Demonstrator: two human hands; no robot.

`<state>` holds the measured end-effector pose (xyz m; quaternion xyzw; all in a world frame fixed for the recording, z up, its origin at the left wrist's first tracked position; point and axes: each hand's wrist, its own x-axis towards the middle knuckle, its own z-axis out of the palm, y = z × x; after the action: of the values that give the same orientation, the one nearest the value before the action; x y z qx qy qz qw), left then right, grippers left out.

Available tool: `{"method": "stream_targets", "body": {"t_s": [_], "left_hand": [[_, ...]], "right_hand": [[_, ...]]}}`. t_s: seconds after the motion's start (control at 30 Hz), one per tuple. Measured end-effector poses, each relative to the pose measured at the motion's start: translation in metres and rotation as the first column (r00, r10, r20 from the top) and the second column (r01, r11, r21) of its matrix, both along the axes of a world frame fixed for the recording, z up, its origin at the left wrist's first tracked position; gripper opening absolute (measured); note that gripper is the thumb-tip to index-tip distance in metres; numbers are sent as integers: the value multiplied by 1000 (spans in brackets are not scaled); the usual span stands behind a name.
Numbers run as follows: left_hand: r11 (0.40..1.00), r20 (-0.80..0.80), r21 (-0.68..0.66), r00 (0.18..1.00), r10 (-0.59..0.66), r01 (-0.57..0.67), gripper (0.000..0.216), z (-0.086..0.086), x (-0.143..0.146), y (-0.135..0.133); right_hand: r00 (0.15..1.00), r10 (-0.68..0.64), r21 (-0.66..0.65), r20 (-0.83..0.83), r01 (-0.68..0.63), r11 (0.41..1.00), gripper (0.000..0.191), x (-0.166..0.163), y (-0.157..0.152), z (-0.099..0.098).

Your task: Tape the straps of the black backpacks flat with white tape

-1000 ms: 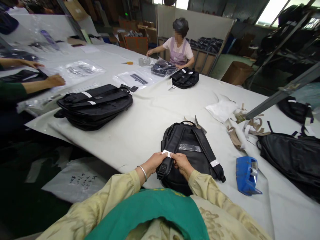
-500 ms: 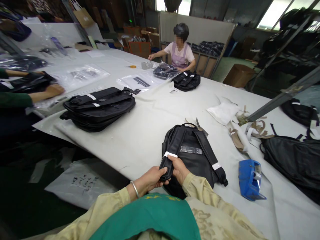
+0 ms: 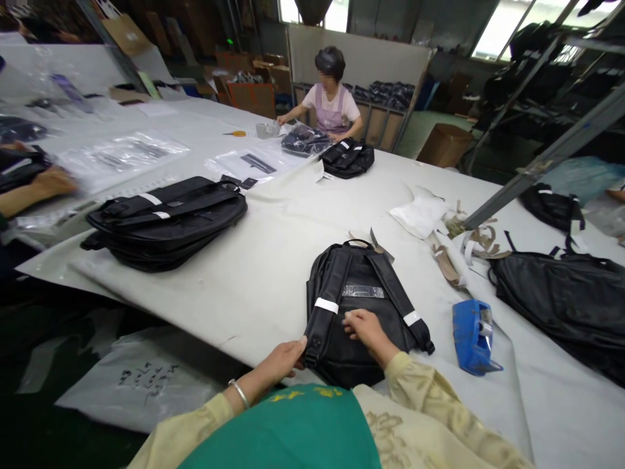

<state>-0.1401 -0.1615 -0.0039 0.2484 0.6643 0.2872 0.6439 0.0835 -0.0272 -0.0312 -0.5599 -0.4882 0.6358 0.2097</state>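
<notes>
A black backpack [image 3: 361, 326] lies on the table in front of me with its shoulder straps facing up. White bands wrap both straps, and a clear-taped strip crosses its back panel. My left hand [image 3: 283, 361] is at the lower end of the left shoulder strap [image 3: 325, 319], thumb and fingers closed on its edge by the buckle. Over the back panel, my right hand [image 3: 368, 332] is curled, with nothing visible in its fingers. Tags [image 3: 381, 247] stick out beside the top handle.
A blue tape dispenser [image 3: 473, 337] stands right of the backpack. Stacked black backpacks [image 3: 170, 221] lie left, another black bag [image 3: 561, 286] right. Paper scraps [image 3: 446, 264] surround a slanted metal post [image 3: 527, 169]. A co-worker [image 3: 332, 104] sits across the table; another person's hand [image 3: 53, 181] shows left.
My right hand has let go of the strap end and moved right and up over the back panel. The strap now lies flatter, with my left hand at its lower end. The view has shifted slightly.
</notes>
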Motion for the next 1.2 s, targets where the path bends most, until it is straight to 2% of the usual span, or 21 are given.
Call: {"method": "stream_targets", "body": {"t_s": [0.07, 0.13, 0.17, 0.23, 0.3, 0.4, 0.43, 0.5, 0.53, 0.6, 0.67, 0.73, 0.8, 0.87, 0.9, 0.97, 1.0, 1.03, 1.07, 1.17, 1.2], "left_hand": [[994, -112, -31, 989, 102, -106, 58, -15, -7, -6], [986, -133, -79, 982, 133, -144, 55, -30, -8, -9], [985, -104, -102, 987, 126, -137, 54, -36, -7, -8], [984, 16, -115, 991, 137, -134, 52, -46, -1, -1], [980, 123, -71, 973, 196, -188, 48, -51, 4, 14], [949, 158, 59, 942, 296, -308, 42, -56, -1, 47], [936, 161, 95, 933, 321, -339, 41, -57, -6, 57], [914, 137, 145, 923, 359, -378, 39, -61, -17, 74], [906, 81, 172, 922, 378, -386, 37, -62, -21, 78], [900, -143, 254, 906, 397, -355, 31, -61, -25, 78], [892, -427, 393, 815, 392, -223, 29, -54, -21, 68], [852, -619, 523, 696, 365, 18, 31, -38, -10, 52], [760, -703, 584, 645, 298, 286, 33, -19, 6, 38], [627, -752, 567, 647, 129, 534, 31, -4, 24, 32], [545, -774, 537, 634, 13, 644, 29, 1, 33, 32], [375, -814, 450, 545, -200, 810, 30, 1, 47, 37], [316, -832, 402, 487, -265, 859, 31, -3, 53, 41], [289, -850, 357, 437, -293, 888, 34, -9, 58, 45], [294, -869, 315, 399, -292, 902, 37, -15, 61, 50], [364, -924, 192, 293, -246, 911, 45, -32, 64, 61], [358, -935, 154, 253, -248, 921, 46, -36, 63, 64]], "right_hand": [[939, -194, 341, 284, 90, 936, 42, 51, -4, -12], [804, -355, 479, 477, 101, 872, 48, 94, -11, -30], [751, -381, 480, 540, 98, 872, 52, 110, -16, -40], [704, -372, 441, 604, 94, 893, 58, 128, -22, -57], [711, -356, 410, 606, 104, 906, 58, 132, -24, -66], [739, -356, 440, 572, 91, 893, 48, 126, -24, -61], [752, -338, 483, 565, 30, 875, 44, 122, -24, -56], [773, -225, 575, 592, -210, 791, 40, 110, -27, -43], [769, -134, 593, 625, -356, 722, 40, 103, -29, -36], [706, 57, 555, 706, -601, 576, 42, 86, -33, -26], [600, 173, 469, 781, -747, 471, 39, 68, -33, -21], [490, 230, 385, 841, -840, 383, 28, 52, -31, -22], [394, 278, 315, 876, -904, 289, 19, 40, -28, -25], [331, 314, 270, 890, -937, 223, 20, 30, -28, -29], [316, 324, 256, 892, -943, 215, 21, 25, -29, -31], [312, 332, 244, 890, -942, 232, 22, 17, -29, -34], [317, 340, 239, 885, -938, 253, 22, 14, -28, -33], [324, 352, 233, 878, -933, 276, 22, 11, -25, -32], [329, 364, 225, 871, -927, 299, 22, 10, -20, -30], [326, 393, 192, 860, -920, 343, 24, 16, 0, -17], [322, 399, 186, 858, -921, 343, 25, 21, 5, -12]]}}
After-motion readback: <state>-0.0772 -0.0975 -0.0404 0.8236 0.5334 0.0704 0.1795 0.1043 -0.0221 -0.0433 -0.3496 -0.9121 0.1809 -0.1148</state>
